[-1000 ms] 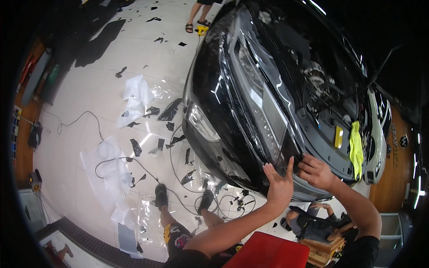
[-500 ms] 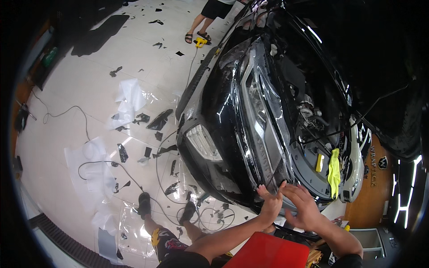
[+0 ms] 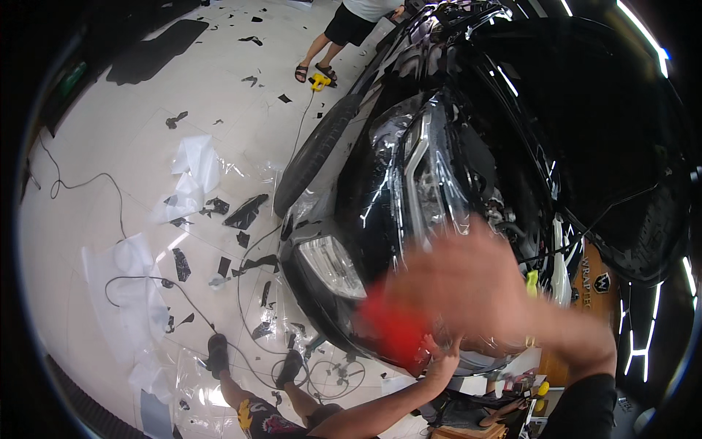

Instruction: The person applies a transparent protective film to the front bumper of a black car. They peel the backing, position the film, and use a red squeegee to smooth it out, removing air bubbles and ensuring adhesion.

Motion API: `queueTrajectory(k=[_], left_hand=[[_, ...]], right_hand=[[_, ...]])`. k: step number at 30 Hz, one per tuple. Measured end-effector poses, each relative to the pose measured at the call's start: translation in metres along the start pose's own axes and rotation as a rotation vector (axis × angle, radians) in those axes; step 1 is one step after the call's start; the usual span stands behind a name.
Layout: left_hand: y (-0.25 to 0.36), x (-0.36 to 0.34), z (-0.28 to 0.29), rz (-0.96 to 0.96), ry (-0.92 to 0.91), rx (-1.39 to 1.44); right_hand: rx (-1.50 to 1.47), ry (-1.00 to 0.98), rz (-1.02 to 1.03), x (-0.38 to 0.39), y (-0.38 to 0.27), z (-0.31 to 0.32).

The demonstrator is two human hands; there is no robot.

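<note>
In front of me is the front end of a black car [image 3: 365, 183], its headlight [image 3: 333, 267] at the left and clear film [image 3: 428, 172] over the upper part. My right hand [image 3: 461, 278], smeared by motion, is raised over the car's front, closed around a flat red squeegee [image 3: 395, 322], which is also blurred. Lower down, my left hand [image 3: 442, 362] is at the bumper's near edge, its fingertips pinched where the film's edge lies. The right hand hides much of the bumper and the film there.
Black scraps [image 3: 247, 211] and white backing sheets [image 3: 128, 293] litter the floor at left. A cable [image 3: 245, 314] loops beside my feet. A person [image 3: 344, 29] stands at the far side near a yellow tool [image 3: 319, 81]. The raised hood [image 3: 585, 132] hangs at right.
My right hand has left the film edge beside the left hand and risen leftward over the car. The red squeegee, previously low and close to me, is now with it. The view has shifted slightly.
</note>
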State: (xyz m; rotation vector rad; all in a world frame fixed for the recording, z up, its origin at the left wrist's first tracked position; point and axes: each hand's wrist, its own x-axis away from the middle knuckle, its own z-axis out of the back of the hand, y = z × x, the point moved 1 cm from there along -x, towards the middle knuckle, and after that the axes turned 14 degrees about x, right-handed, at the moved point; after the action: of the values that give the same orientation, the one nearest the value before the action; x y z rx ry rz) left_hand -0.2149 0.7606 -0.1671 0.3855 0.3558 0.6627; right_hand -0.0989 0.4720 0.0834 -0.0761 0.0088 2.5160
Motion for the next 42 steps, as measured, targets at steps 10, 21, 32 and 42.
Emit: queueTrajectory(k=[10, 21, 32, 42], left_hand=[[0.014, 0.001, 0.003, 0.009, -0.057, -0.043], [0.029, 0.012, 0.026, -0.149, -0.127, 0.025], [0.047, 0.023, 0.017, -0.201, -0.081, -0.005], [0.002, -0.018, -0.004, 0.053, -0.046, -0.122]], right_hand=[[0.707, -0.668, -0.256, 0.031, 0.231, -0.054], [1.02, -0.676, -0.252, 0.049, 0.23, -0.06], [1.097, -0.86, -0.417, 0.04, 0.195, -0.069], [1.05, -0.714, -0.488, 0.023, 0.082, -0.074]])
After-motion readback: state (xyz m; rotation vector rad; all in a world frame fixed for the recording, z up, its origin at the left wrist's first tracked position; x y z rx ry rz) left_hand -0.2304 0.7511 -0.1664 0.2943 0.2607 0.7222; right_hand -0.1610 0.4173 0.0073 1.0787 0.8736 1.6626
